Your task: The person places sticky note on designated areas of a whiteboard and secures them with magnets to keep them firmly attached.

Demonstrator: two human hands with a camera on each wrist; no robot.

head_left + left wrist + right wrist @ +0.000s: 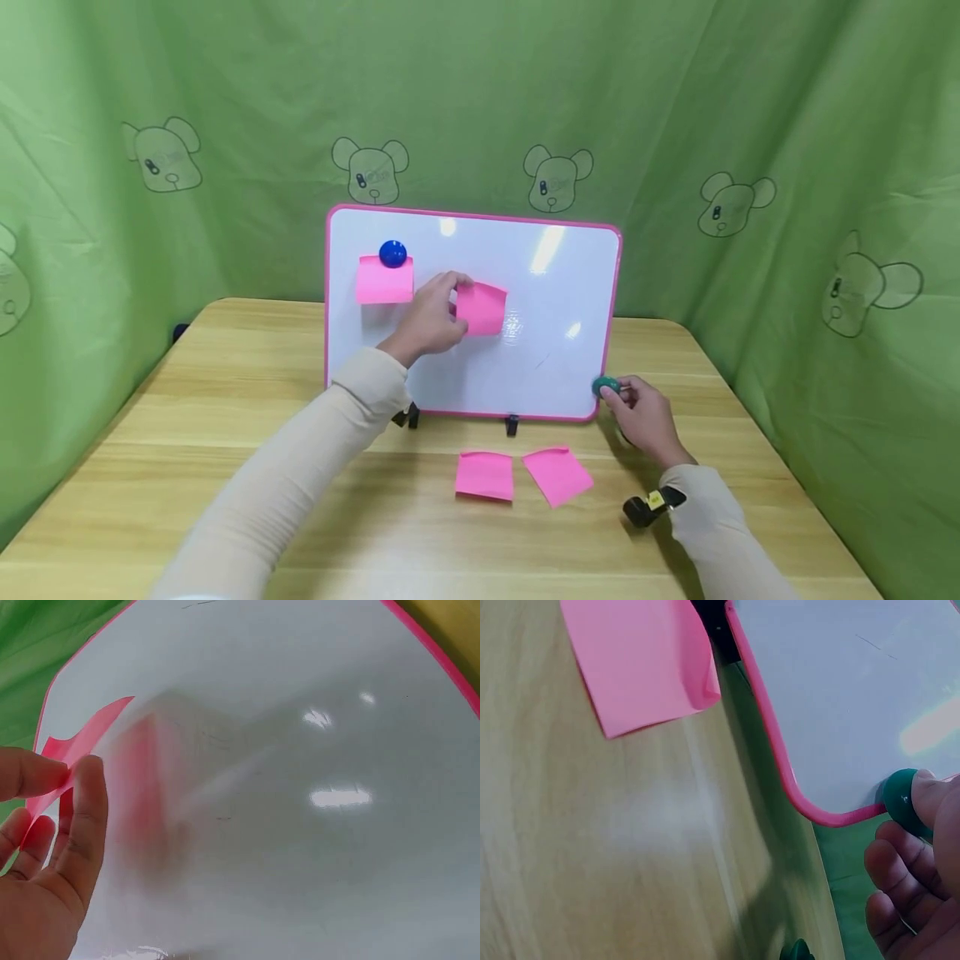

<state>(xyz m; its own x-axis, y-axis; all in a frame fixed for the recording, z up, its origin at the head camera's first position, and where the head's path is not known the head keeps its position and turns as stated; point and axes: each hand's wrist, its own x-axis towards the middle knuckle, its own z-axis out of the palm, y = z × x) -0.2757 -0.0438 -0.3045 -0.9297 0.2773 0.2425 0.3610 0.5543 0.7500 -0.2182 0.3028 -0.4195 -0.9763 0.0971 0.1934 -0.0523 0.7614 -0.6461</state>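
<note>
My left hand (433,317) pinches a pink sticky note (483,310) by its left side, in front of the middle of the whiteboard (555,350). In the left wrist view the note (88,735) bends away from the board, and its reflection shows on the glossy surface. At the board's lower right edge my right hand (647,417) grips a round green magnet (606,385) between thumb and fingers. The magnet (901,799) overlaps the pink frame in the right wrist view. Left of the held note, a blue magnet (393,253) sits on another pink sticky note (384,282).
Two pink sticky notes (484,477) (558,477) lie on the wooden table (225,400) before the board. Black clips (512,425) support the board's bottom edge. A small dark green object (798,950) shows low in the right wrist view. Green curtains (465,100) surround the table.
</note>
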